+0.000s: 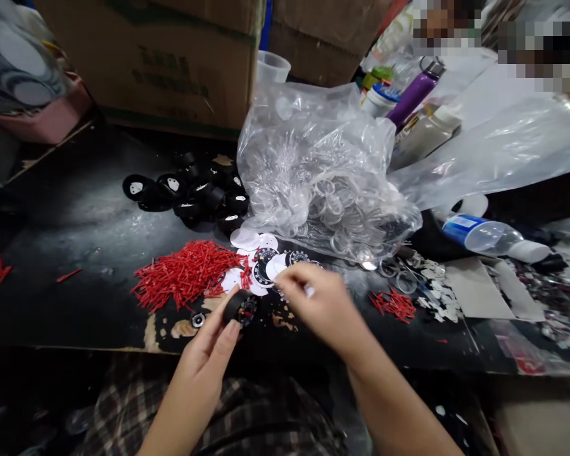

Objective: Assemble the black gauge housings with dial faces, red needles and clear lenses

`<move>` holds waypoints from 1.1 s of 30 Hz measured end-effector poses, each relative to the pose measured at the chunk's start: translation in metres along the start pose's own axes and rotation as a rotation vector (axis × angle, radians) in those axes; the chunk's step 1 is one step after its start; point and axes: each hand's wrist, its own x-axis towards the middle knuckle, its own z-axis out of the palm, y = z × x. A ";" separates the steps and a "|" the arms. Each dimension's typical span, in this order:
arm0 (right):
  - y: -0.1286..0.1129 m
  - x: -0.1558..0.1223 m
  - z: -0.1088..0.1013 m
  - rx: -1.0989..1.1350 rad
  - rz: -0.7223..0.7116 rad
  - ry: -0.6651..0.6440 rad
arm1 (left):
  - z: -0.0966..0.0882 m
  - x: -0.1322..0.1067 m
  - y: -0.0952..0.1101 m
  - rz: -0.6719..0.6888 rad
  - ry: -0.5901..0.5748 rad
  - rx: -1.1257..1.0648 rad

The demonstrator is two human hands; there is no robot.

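Observation:
My left hand (208,354) pinches a small round black case (240,308) between thumb and fingers, just above the table's near edge. My right hand (316,303) hovers beside it with fingers closed in a pinch over the white dial discs (266,261); something small and pale shows at its fingertips, too small to name. A heap of thin red needles (185,273) lies left of the discs. A cluster of black cases (194,193) sits farther back.
A clear plastic bag of transparent rings (323,177) stands behind the discs. Cardboard boxes (161,57) line the back. A lying water bottle (489,237), a purple flask (413,95), a second small red needle pile (393,304) and paper scraps crowd the right. Another person sits at far right.

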 end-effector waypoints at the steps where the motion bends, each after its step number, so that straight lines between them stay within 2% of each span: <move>1: 0.018 0.004 -0.010 -0.113 0.099 0.161 | 0.001 0.001 0.001 0.006 0.000 -0.021; 2: 0.037 0.008 -0.019 -0.281 0.178 0.273 | 0.002 0.001 0.003 0.014 0.014 -0.042; 3: 0.057 0.013 -0.027 -0.464 0.248 0.289 | 0.003 0.001 0.003 0.026 0.036 -0.055; 6: 0.102 0.022 -0.048 -0.585 0.290 0.263 | 0.003 0.003 0.001 0.058 0.049 -0.037; 9: 0.112 0.022 -0.059 -0.607 0.266 0.258 | -0.001 0.006 -0.005 0.076 -0.004 -0.019; 12: 0.088 0.012 -0.052 -0.595 0.213 0.328 | -0.001 0.010 -0.006 0.023 -0.026 -0.116; 14: 0.060 0.001 -0.035 -0.505 0.051 0.342 | 0.003 0.011 -0.002 -0.057 -0.046 -0.251; 17: 0.015 -0.016 0.000 -0.336 -0.265 0.180 | 0.010 0.010 0.008 -0.205 -0.134 -0.435; 19: -0.006 -0.026 0.017 -0.281 -0.369 0.093 | 0.010 0.010 0.013 -0.275 -0.162 -0.506; 21: -0.017 -0.030 0.027 -0.240 -0.409 0.051 | 0.007 0.009 0.015 -0.265 -0.185 -0.518; 24: -0.019 -0.028 0.028 -0.140 -0.386 0.034 | 0.002 0.006 0.013 -0.138 -0.216 -0.425; 27: -0.019 -0.018 0.027 0.027 -0.210 0.033 | 0.000 0.003 0.007 -0.038 -0.231 -0.302; 30: -0.023 -0.007 0.031 0.104 -0.036 -0.054 | 0.002 0.001 0.002 0.010 -0.294 -0.205; 33: -0.026 -0.001 0.037 0.054 0.002 -0.096 | 0.003 -0.001 0.000 0.012 -0.336 -0.155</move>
